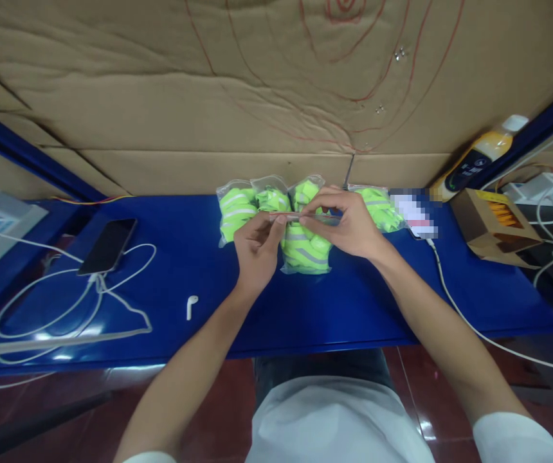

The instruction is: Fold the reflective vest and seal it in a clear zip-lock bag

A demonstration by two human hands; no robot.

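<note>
A clear plastic bag [306,252] of folded neon yellow-green fabric with grey reflective stripes is in front of me, over the middle of the table. My left hand [260,247] pinches the left part of its top edge between thumb and finger. At the right part of that edge, my right hand [351,222] is closed in a pinch too. Behind my hands lie more such bags: one at the left [236,212], another beside it [271,198], and one partly hidden by my right hand [305,191]. A further bag [380,209] lies just right of that hand.
On the blue table [175,257] lie a black phone [108,246] with white cables and a white earbud [191,307]. To the right are a lit phone [414,215], a leaning bottle [479,161] and an open cardboard box [493,225]. A cardboard wall [161,116] stands behind.
</note>
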